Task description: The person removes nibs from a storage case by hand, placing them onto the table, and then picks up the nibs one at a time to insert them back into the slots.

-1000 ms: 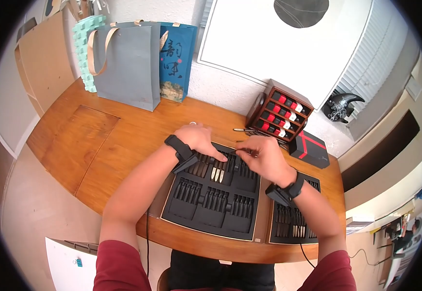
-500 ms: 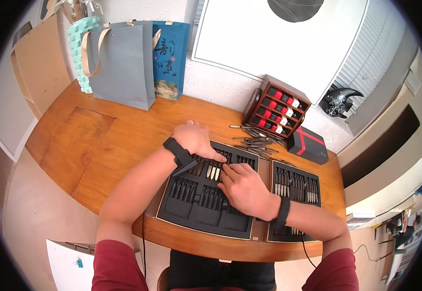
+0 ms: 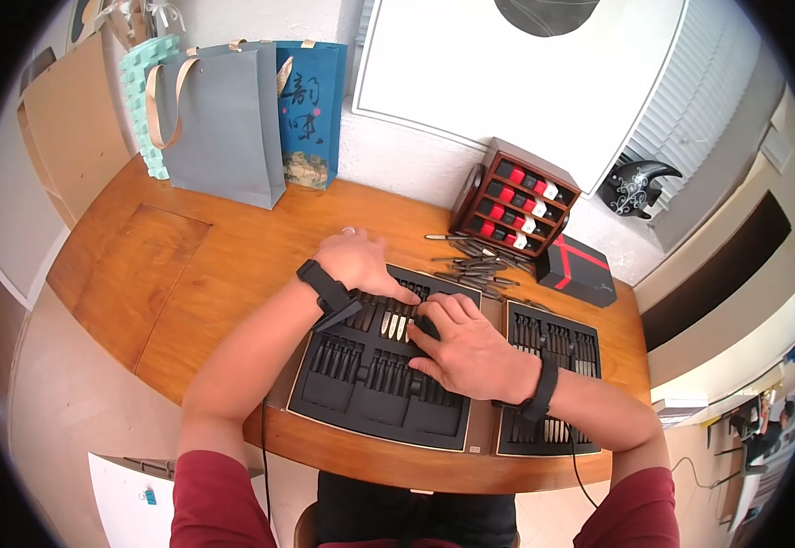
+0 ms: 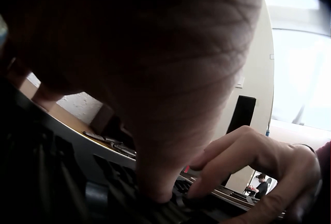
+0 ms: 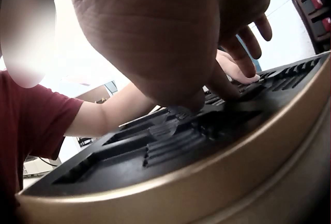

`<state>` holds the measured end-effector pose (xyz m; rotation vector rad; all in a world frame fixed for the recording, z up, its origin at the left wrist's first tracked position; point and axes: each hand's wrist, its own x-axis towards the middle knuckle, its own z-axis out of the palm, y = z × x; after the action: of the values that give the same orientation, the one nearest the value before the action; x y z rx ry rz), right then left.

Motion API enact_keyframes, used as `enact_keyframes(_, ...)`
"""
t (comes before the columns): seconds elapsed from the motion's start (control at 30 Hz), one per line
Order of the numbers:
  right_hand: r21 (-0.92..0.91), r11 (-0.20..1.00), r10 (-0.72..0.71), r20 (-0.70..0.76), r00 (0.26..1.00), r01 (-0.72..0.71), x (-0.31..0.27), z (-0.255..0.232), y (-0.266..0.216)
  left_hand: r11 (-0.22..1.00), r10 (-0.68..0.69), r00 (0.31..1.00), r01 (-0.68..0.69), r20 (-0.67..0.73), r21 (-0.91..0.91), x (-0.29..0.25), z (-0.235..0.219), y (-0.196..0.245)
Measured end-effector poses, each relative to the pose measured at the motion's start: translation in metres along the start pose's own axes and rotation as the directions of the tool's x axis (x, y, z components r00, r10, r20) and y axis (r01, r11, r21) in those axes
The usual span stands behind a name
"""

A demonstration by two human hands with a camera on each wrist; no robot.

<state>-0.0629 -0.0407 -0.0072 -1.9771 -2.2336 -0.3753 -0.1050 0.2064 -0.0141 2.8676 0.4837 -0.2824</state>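
A black slotted tray (image 3: 324, 391) with a gold rim lies before me, holding rows of slim dark pieces that look like cutlery. Several light silver ends (image 3: 395, 326) show near its middle. My left hand (image 3: 353, 265) rests at the far left of the tray, fingers spread past its edge and thumb pressing down among the slots. Just right of that thumb, my right hand (image 3: 472, 342) reaches over the tray. Its fingers (image 5: 243, 61) point down at the slots in the right wrist view, with the thumb apart from them. The slots under the right palm are hidden.
A second slotted tray (image 3: 552, 320) adjoins on the right, partly under my right forearm. Behind lies a heap of loose slim metal pieces (image 3: 479, 265). A wooden rack (image 3: 516, 196), a black box with red ribbon (image 3: 580, 274), a grey bag (image 3: 224, 128) and a blue bag (image 3: 313, 119) stand farther back.
My right hand came from a pinch at the tray's back edge toward the middle, beside the left thumb. Its thumb now stands farther from the fingers. The left hand keeps its place on the tray.
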Motion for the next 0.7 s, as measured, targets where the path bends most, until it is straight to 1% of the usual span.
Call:
enact_keyframes(0.03, -0.003, 1.000, 0.001, -0.004, 1.000, -0.001, 0.001, -0.002, 0.005, 1.000, 0.002, 1.000, -0.002, 0.004, 0.007, 0.000, -0.001, 0.000)
enact_keyframes(0.1, 0.197, 0.976, 0.078, 0.062, 0.995, -0.089, 0.004, -0.002, 0.024, 1.000, -0.003, 1.000, 0.003, -0.001, 0.006, 0.001, 0.000, -0.001)
enact_keyframes(0.13, 0.244, 0.966, 0.111, -0.083, 0.990, -0.088, 0.006, 0.013, 0.047, 1.000, -0.009, 1.000, 0.009, -0.005, -0.002, 0.002, 0.001, -0.001)
enact_keyframes(0.17, 0.261, 0.945, 0.238, -0.136, 0.962, -0.196, 0.011, 0.017, 0.061, 1.000, -0.009, 1.000, 0.009, -0.004, -0.003, 0.002, 0.002, -0.001)
enact_keyframes(0.2, 0.243, 0.920, 0.346, -0.128, 0.930, -0.309, 0.014, 0.018, 0.074, 1.000, -0.015, 1.000, 0.015, 0.009, -0.012, 0.003, 0.002, -0.001)
enact_keyframes(0.23, 0.248, 0.888, 0.421, -0.099, 0.902, -0.387, 0.017, 0.023, 0.088, 1.000, -0.020, 1.000, 0.021, 0.021, -0.019, 0.004, 0.002, -0.001)
enact_keyframes(0.3, 0.150, 0.905, 0.401, 0.003, 0.916, -0.397, 0.024, 0.025, 0.110, 1.000, -0.026, 0.999, 0.026, 0.026, -0.014, 0.003, 0.001, 0.000)
enact_keyframes(0.33, 0.151, 0.905, 0.402, 0.001, 0.916, -0.397, 0.029, 0.028, 0.117, 1.000, -0.029, 0.999, 0.029, 0.034, -0.010, 0.004, 0.001, 0.001)
enact_keyframes(0.4, 0.118, 0.894, 0.420, 0.108, 0.901, -0.431, 0.038, 0.035, 0.128, 1.000, -0.024, 0.999, 0.025, 0.039, -0.012, 0.003, 0.000, 0.000)
enact_keyframes(0.43, 0.119, 0.894, 0.421, 0.107, 0.901, -0.432, 0.042, 0.037, 0.133, 1.000, -0.020, 0.999, 0.020, 0.044, -0.015, 0.003, 0.000, 0.000)
enact_keyframes(0.5, 0.092, 0.894, 0.420, 0.176, 0.890, -0.439, 0.049, 0.041, 0.141, 1.000, -0.017, 0.999, 0.018, 0.042, -0.020, 0.004, 0.000, 0.000)
enact_keyframes(0.53, 0.094, 0.893, 0.420, 0.176, 0.890, -0.440, 0.052, 0.039, 0.141, 1.000, -0.015, 0.999, 0.016, 0.040, -0.025, 0.003, 0.000, -0.001)
enact_keyframes(0.6, 0.184, 0.896, 0.400, 0.065, 0.914, -0.405, 0.054, 0.033, 0.141, 0.999, -0.019, 0.999, 0.020, 0.050, -0.026, 0.001, -0.002, 0.000)
enact_keyframes(0.63, 0.184, 0.895, 0.400, 0.066, 0.914, -0.405, 0.054, 0.029, 0.140, 0.999, -0.021, 0.998, 0.023, 0.056, -0.030, 0.001, -0.003, 0.001)
enact_keyframes(0.7, 0.298, 0.864, 0.449, -0.089, 0.889, -0.406, 0.055, 0.019, 0.138, 0.999, -0.010, 0.999, 0.012, 0.051, -0.032, 0.003, -0.002, -0.002)
